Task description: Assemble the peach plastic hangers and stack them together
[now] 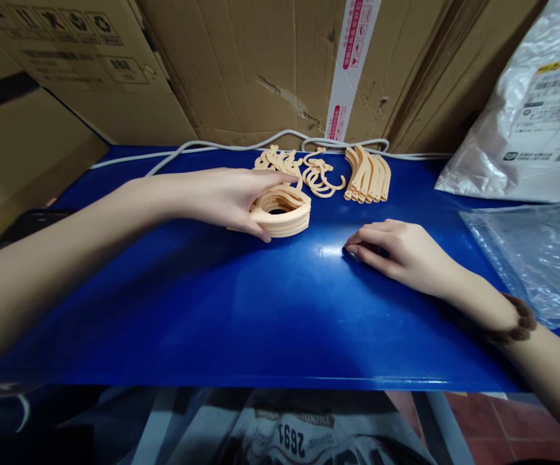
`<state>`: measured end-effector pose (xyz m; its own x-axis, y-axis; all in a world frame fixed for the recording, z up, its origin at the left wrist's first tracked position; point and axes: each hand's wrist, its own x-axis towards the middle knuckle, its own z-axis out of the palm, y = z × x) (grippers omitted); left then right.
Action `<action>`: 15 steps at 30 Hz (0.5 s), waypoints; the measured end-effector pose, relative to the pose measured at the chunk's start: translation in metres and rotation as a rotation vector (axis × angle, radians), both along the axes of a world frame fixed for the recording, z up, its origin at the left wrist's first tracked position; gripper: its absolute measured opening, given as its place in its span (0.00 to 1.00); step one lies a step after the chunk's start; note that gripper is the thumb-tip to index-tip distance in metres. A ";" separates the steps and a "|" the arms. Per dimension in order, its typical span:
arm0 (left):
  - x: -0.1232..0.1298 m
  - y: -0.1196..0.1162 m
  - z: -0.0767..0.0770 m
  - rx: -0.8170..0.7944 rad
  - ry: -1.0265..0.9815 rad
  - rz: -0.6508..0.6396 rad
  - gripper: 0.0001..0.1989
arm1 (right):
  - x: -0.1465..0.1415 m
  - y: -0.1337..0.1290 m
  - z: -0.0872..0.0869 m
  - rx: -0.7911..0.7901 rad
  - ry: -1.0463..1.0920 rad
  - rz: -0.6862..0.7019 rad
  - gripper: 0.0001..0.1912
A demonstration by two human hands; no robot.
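Note:
My left hand (226, 197) is closed around the left side of a stack of curved beige plastic pieces (287, 221), thumb and fingers on opposite sides of it. The stack is at the middle of the blue table (260, 323). Behind it lie a heap of beige hook-shaped pieces (321, 177) and, further right, a row of curved beige strips (367, 175). My right hand (396, 252) rests on the table to the right of the stack, its fingers curled and pressed together; whatever they may hold is hidden.
Cardboard boxes (270, 64) stand along the back, with a white cable (241, 147) in front. A white plastic parcel (526, 123) leans at the back right, above a clear plastic bag (541, 252). A dark object (28, 226) lies at the left edge.

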<state>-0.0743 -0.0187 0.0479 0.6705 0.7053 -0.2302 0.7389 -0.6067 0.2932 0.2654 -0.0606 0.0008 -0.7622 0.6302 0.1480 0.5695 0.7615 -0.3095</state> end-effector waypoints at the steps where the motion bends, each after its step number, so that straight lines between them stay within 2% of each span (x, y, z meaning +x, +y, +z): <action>1: 0.000 0.000 0.000 -0.002 -0.002 0.000 0.53 | 0.000 0.000 0.000 0.004 0.002 0.002 0.14; 9: 0.000 0.002 -0.003 -0.009 -0.035 -0.044 0.50 | -0.001 -0.001 0.000 0.002 -0.005 -0.006 0.14; 13: 0.001 0.000 -0.001 0.014 -0.063 -0.012 0.56 | -0.001 -0.001 0.000 -0.007 -0.011 -0.011 0.14; 15: 0.003 -0.003 0.002 0.022 -0.056 -0.010 0.51 | -0.001 -0.001 0.000 -0.004 -0.012 -0.010 0.14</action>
<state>-0.0716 -0.0218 0.0501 0.6892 0.7027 -0.1767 0.7154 -0.6210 0.3204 0.2648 -0.0614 0.0011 -0.7576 0.6383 0.1367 0.5806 0.7546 -0.3057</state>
